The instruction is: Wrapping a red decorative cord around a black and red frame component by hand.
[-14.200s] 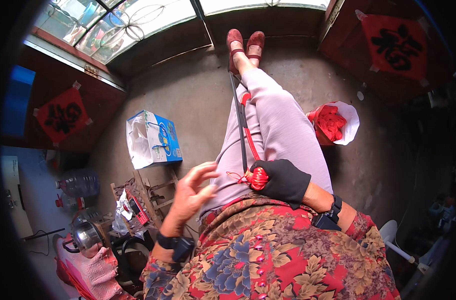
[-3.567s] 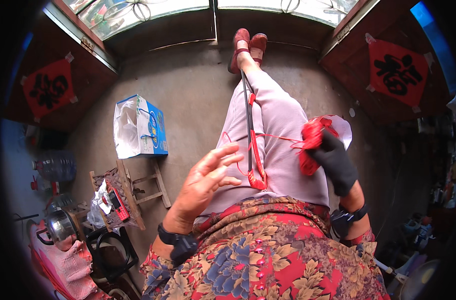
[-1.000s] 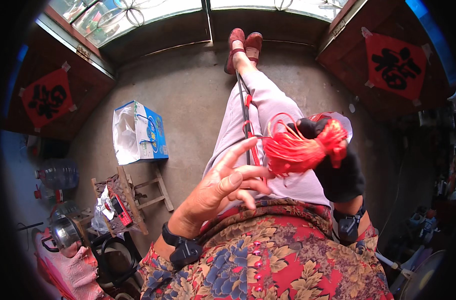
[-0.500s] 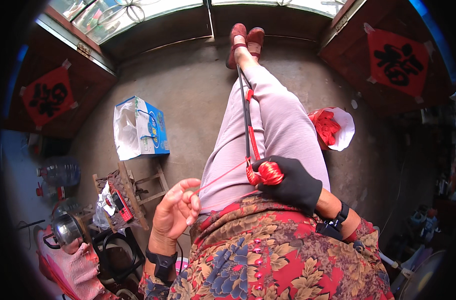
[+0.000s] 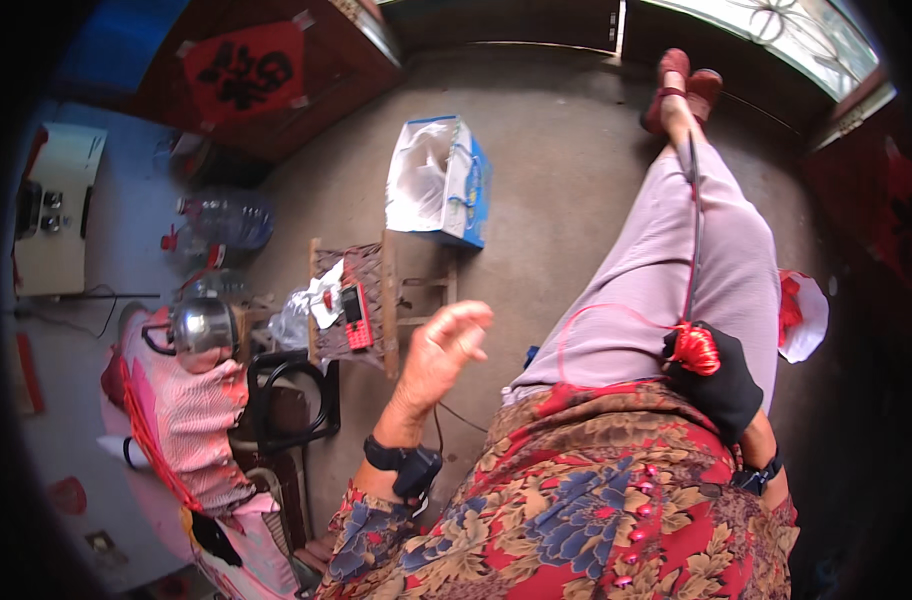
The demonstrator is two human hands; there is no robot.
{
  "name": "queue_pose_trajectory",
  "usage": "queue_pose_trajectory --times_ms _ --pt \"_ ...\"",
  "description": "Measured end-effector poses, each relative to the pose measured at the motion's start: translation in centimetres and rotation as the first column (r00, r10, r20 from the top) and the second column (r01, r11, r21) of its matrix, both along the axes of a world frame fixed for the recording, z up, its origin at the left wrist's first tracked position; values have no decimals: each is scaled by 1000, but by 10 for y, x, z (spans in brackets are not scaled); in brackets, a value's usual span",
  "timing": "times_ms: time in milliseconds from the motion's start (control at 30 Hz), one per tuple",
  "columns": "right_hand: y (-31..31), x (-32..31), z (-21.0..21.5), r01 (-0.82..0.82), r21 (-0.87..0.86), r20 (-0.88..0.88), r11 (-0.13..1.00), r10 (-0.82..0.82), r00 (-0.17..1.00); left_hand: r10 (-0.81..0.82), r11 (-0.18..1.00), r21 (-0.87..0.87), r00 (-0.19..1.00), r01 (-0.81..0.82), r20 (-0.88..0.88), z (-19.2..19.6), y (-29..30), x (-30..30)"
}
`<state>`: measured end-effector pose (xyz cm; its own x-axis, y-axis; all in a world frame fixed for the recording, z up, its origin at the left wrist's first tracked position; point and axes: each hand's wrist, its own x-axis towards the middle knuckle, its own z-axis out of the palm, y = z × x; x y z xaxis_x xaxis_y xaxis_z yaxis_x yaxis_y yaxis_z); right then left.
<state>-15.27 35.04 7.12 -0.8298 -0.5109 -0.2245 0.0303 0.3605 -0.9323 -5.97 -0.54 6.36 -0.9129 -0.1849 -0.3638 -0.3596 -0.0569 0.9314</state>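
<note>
My right hand (image 5: 718, 388), in a black glove, is closed round a shiny red cord bundle (image 5: 696, 348) above my thighs. A long dark strip (image 5: 694, 240) runs from it along my legs toward my crossed feet; whether it is a cord or a rod I cannot tell. From the bundle a thin red thread (image 5: 601, 308) curves in a loose loop over my lap. My bare left hand (image 5: 441, 350) is raised to the left, apart from the thread, its fingers loosely extended and holding nothing. It is nearest to a small stool (image 5: 389, 310).
A red keypad phone (image 5: 356, 318) and crumpled white paper (image 5: 326, 293) lie on the stool. Beyond it stands a blue and white bag (image 5: 473, 190). At left are a metal kettle (image 5: 204, 330) and plastic bottles (image 5: 231, 220). A container with red material (image 5: 798, 315) sits right of my legs.
The view has swung left. My left hand has let go of the red thread and moved away toward the stool; the thread has gone slack. My right hand still holds the bundle.
</note>
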Motion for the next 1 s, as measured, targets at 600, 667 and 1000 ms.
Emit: queue_pose_trajectory --times_ms 600,667,1000 --pt "-10 1 11 -5 80 152 997 -8 988 375 247 -955 925 -166 -64 -129 -289 86" --pt "-8 2 7 14 85 155 996 -27 987 385 289 -945 922 -154 -33 -136 -300 81" --pt "-6 0 3 -19 78 118 997 10 993 744 473 -653 665 -591 -62 -156 -328 104"
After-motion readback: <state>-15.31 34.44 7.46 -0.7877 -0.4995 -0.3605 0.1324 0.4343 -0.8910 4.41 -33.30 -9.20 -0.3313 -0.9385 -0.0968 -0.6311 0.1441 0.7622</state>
